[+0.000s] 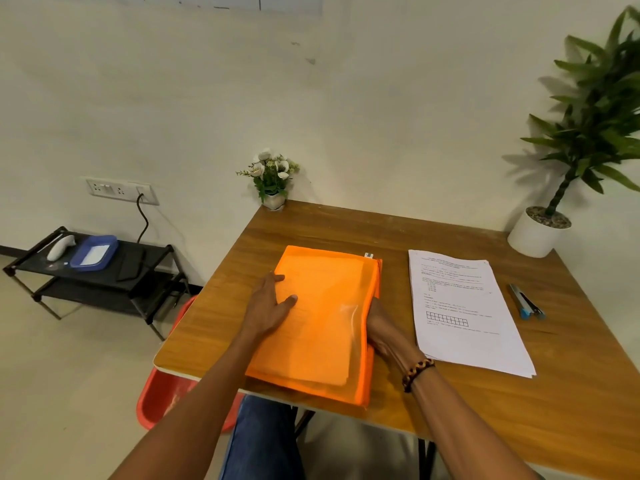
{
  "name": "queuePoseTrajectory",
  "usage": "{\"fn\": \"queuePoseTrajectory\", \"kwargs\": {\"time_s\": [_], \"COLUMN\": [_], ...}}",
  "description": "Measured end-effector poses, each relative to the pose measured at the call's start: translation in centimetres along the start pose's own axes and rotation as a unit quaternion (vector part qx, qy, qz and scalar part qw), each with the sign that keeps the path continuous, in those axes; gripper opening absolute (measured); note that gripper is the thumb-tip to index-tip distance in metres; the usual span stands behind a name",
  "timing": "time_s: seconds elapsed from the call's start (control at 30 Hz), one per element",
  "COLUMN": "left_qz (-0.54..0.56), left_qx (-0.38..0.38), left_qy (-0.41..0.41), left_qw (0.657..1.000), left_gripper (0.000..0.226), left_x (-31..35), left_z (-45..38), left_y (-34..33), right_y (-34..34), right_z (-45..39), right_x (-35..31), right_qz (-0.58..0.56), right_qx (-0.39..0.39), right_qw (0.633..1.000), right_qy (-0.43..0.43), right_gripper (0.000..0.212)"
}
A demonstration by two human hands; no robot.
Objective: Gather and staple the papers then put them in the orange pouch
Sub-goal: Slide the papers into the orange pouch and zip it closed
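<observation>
A black rack [93, 271] stands by the wall at far left, with a blue box [93, 252] on it. On the wooden table [519, 403], the left hand [268, 308] lies flat with straight fingers on the orange pouch [322, 327], which rests near the front edge with sheets visible inside. The right hand [382, 329] is at the pouch's right, zipper side; its fingers are hidden in the opening, so I cannot tell the grip. Just right lies a paper stack [464, 310], then a blue stapler [526, 301]. A potted plant [540, 233] stands at the far right corner.
</observation>
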State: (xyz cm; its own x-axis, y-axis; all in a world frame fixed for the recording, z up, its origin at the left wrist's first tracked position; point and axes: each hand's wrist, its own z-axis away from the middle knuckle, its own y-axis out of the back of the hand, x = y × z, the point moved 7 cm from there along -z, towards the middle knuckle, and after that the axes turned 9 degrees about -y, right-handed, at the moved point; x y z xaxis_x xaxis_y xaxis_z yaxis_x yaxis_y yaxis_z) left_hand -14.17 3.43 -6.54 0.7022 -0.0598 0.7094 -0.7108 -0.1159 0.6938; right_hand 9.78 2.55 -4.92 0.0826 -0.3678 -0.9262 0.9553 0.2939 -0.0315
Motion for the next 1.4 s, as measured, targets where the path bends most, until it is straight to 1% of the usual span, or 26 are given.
{"fn": "queuePoseTrajectory", "kwargs": {"time_s": [0.1, 0.17, 0.23, 0.3, 0.37, 0.5, 0.57, 0.63, 0.8, 0.9, 0.97, 1.03, 1.07, 1.1, 1.13, 1.17, 1.2, 1.23, 1.27, 1.3, 1.33, 1.4], "left_qz": [-0.011, 0.000, 0.018, 0.041, 0.058, 0.079, 0.100, 0.108, 0.131, 0.182, 0.190, 0.171, 0.156, 0.139, 0.115, 0.081, 0.035, -0.017, -0.072, -0.123, -0.168, -0.226], "left_qx": [-0.006, -0.004, 0.001, 0.001, -0.005, -0.023, -0.025, -0.025, -0.023, -0.022, -0.025, -0.025, -0.020, -0.011, -0.004, -0.002, -0.007, -0.015, -0.023, -0.032, -0.045, -0.067], "left_qy": [0.000, 0.007, 0.014, 0.022, 0.026, 0.020, 0.027, 0.032, 0.036, 0.036, 0.028, 0.019, 0.013, 0.001, -0.012, -0.026, -0.041, -0.054, -0.071, -0.091, -0.107, -0.120], "left_qw": [1.000, 1.000, 1.000, 0.999, 0.998, 0.996, 0.994, 0.993, 0.990, 0.982, 0.981, 0.985, 0.987, 0.990, 0.993, 0.996, 0.999, 0.998, 0.995, 0.988, 0.979, 0.964], "left_gripper": [0.068, 0.068, 0.065, 0.060, 0.056, 0.051, 0.055, 0.063, 0.078, 0.079, 0.080, 0.081, 0.080, 0.078, 0.075, 0.073, 0.074, 0.075, 0.074, 0.072, 0.069, 0.067], "left_x": [0.0, -0.1, 0.1, 0.3, 0.3, 0.0, -0.3, -0.6, -1.7, -2.1, -2.2, -2.1, -2.0, -1.7, -1.5, -1.3, -1.1, -0.9, -0.7, -0.4, -0.2, 0.2], "left_z": [0.0, 0.0, 0.0, -0.2, -0.2, -0.2, -0.1, -0.1, -0.2, -0.1, -0.1, 0.0, 0.0, 0.1, 0.2, 0.3, 0.2, 0.2, 0.1, 0.1, 0.0, 0.0], "left_y": [0.0, 0.2, 0.5, 0.9, 1.1, 1.1, 1.2, 1.4, 1.6, 1.8, 1.9, 2.0, 2.0, 2.0, 1.9, 1.6, 1.2, 0.6, 0.0, -0.6, -1.3, -2.3], "right_y": [0.1, 0.6, 1.2, 1.1, 0.7, 0.2, 0.2, 0.3, 2.1, 2.6, 2.6, 3.1, 3.6, 4.3, 5.2, 5.9, 6.4, 6.6, 6.5, 5.9, 5.1, 3.0], "right_z": [-0.1, -0.3, -0.5, -0.5, -0.6, -1.3, -1.6, -1.7, -2.1, -2.6, -3.0, -3.2, -3.0, -2.7, -2.1, -1.3, -0.2, 0.9, 1.6, 2.1, 2.0, 1.4], "right_x": [-0.1, 0.4, 0.9, 0.9, 0.5, -0.3, -0.4, -0.5, 1.1, 1.7, 1.8, 2.3, 2.5, 2.5, 2.2, 1.7, 0.9, 0.0, -0.8, -1.6, -2.0, -2.0], "right_qz": [0.003, 0.006, 0.019, 0.029, 0.034, 0.038, 0.031, 0.022, 0.025, 0.055, 0.059, 0.052, 0.049, 0.053, 0.069, 0.099, 0.139, 0.185, 0.232, 0.276, 0.321, 0.412], "right_qx": [-0.006, 0.008, 0.023, 0.029, 0.024, -0.003, -0.008, -0.007, 0.004, 0.034, 0.055, 0.080, 0.109, 0.153, 0.207, 0.260, 0.314, 0.359, 0.386, 0.386, 0.362, 0.288], "right_qw": [1.000, 1.000, 1.000, 0.999, 0.999, 0.999, 0.999, 1.000, 0.998, 0.997, 0.996, 0.994, 0.992, 0.986, 0.976, 0.960, 0.938, 0.912, 0.888, 0.871, 0.861, 0.843], "right_qy": [0.004, -0.001, -0.003, 0.002, 0.004, 0.004, 0.001, -0.002, -0.049, -0.052, -0.049, -0.056, -0.052, -0.035, -0.004, 0.025, 0.050, 0.072, 0.096, 0.126, 0.155, 0.192], "right_gripper": [0.015, 0.016, 0.020, 0.019, 0.013, 0.014, 0.012, 0.015, 0.020, 0.019, 0.018, 0.015, 0.012, 0.015, 0.025, 0.034, 0.035, 0.031, 0.023, 0.018, 0.023, 0.045]}}
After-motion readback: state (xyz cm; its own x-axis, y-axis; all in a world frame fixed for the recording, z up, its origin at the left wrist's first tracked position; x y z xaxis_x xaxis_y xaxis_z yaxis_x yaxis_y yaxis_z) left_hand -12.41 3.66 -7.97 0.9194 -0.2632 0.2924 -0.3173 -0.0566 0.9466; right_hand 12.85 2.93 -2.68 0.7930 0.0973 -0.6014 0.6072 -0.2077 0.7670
